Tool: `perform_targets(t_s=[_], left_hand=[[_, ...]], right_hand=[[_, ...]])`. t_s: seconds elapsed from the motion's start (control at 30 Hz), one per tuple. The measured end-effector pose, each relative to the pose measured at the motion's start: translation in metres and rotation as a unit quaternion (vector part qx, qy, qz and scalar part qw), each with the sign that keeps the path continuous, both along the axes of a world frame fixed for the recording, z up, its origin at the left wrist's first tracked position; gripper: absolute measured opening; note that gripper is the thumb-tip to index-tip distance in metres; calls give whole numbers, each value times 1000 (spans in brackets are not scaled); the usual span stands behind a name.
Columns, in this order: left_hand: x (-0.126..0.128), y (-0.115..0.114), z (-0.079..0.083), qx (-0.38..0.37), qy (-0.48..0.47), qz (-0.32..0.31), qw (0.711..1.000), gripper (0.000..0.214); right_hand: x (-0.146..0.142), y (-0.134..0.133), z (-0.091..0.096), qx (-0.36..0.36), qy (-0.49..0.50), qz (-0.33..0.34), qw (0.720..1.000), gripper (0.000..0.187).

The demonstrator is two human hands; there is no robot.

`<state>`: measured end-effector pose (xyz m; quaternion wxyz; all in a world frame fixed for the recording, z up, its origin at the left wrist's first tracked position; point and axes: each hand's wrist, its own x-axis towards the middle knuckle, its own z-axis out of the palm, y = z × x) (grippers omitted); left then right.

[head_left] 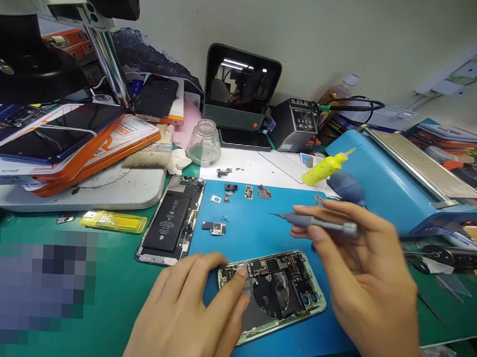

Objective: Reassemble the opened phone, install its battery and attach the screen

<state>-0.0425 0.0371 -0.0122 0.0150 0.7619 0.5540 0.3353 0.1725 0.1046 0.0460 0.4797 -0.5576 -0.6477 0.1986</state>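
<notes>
My left hand [194,309] grips the left end of an opened phone housing [274,292], fingers at its top edge and thumb over its inside. The housing lies on a blue mat [243,237] with its logic board and camera openings showing; my hand hides its left part. In my right hand [371,276] is a grey precision screwdriver [312,222], its thin tip pointing left above the mat, apart from the housing. Left of the housing lies a phone half with a black battery [167,223]. A small metal-shielded part [215,228] and a camera module [230,187] rest on the mat.
Behind the mat stand a glass jar [205,143], a dark screen device [242,83] and a yellow needle bottle [323,169]. A blue machine [398,181] borders the right. On the left are a yellow case [114,221], stacked boxes [120,140] and a microscope stand [110,65].
</notes>
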Motion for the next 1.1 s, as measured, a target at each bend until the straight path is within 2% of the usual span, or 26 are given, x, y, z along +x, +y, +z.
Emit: perform_targets(t_s=[0.1,0.3,0.4,0.53,0.77,0.93,1.0,1.03,1.1], left_hand=[[4,-1,-2,0,-20,-1,1000,28],[2,0,-2,-1,-24,-5,1000,27],[-7,4,0,2,9,-30,1000,26],[-18,8,1,27,57,-74,995,28],[-27,8,-5,13,92,-81,992,30],[-35,13,-16,66,114,-138,982,33],[-32,12,-20,66,85,-120,987,31],[-30,11,-21,56,65,-103,991,31],[-25,7,-22,34,32,-78,996,35]], right_hand=[[-8,2,-5,-38,-15,65,997,17],[-8,4,-8,-66,-38,102,992,17],[-8,0,-6,-57,20,84,995,18],[-3,-13,-3,-60,125,65,988,30],[-1,-35,-1,-140,195,103,965,32],[-8,-44,-2,-186,241,159,939,30],[-4,-43,-3,-159,213,148,953,31],[2,-40,-3,-116,174,122,970,33],[18,-32,-1,3,39,23,999,41]])
